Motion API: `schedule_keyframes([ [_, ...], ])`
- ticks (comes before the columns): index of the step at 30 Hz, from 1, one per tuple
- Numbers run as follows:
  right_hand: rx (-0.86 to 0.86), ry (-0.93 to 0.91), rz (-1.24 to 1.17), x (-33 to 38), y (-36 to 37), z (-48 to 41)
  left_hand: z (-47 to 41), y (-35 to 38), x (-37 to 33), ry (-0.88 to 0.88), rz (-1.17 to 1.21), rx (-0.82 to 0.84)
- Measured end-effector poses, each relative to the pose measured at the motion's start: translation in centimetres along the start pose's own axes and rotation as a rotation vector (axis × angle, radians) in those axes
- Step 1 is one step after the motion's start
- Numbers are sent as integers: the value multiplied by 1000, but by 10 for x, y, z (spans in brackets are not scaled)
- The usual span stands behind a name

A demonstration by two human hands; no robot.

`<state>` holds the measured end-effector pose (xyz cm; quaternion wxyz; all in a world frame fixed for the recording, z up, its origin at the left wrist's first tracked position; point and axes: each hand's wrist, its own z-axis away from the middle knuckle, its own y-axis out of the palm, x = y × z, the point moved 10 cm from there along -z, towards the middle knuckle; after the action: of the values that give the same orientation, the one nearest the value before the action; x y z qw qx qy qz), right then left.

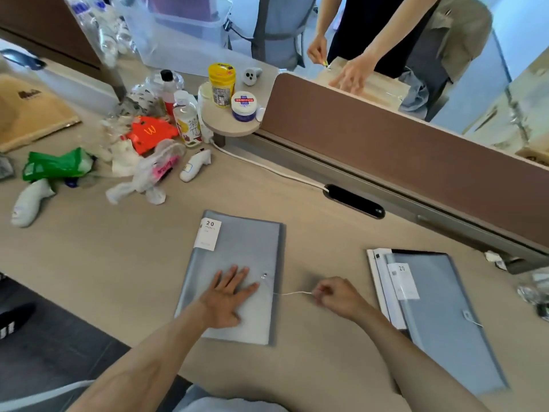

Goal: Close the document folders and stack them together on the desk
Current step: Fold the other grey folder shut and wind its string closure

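My left hand (pixel 230 295) lay spread flat on grey folder (pixel 237 275); right hand (pixel 332 295) pinched its white string (pixel 292 293), fingertips blurred. Second folder (pixel 445 319) lay apart on tabletop (pixel 118 263), corner cut off.

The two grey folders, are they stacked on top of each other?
No, the left folder and the right folder lie apart on the desk.

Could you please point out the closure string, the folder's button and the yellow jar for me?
closure string (pixel 292 293), head view, mid-span.
folder's button (pixel 264 275), head view, its centre.
yellow jar (pixel 221 86), head view, its label.
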<state>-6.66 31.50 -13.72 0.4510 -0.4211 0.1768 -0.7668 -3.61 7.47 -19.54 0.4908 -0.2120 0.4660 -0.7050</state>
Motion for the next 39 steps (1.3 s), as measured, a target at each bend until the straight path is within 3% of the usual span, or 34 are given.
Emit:
schedule_keyframes([
  [7,226,-136,-312,69,39,-24,6,-2,-9,-46,55,20],
  [13,262,-173,-174,116,60,-66,10,4,-9,-63,184,-13],
  [18,337,-182,89,130,90,-97,10,7,-10,-86,203,-65],
  [25,198,-60,76,124,91,-111,12,-1,-6,-118,239,-151],
  [32,97,46,-107,100,68,-113,4,-1,-10,-151,155,-171],
  [39,3,43,97,63,39,-95,-4,-19,-13,-188,122,-127],
])
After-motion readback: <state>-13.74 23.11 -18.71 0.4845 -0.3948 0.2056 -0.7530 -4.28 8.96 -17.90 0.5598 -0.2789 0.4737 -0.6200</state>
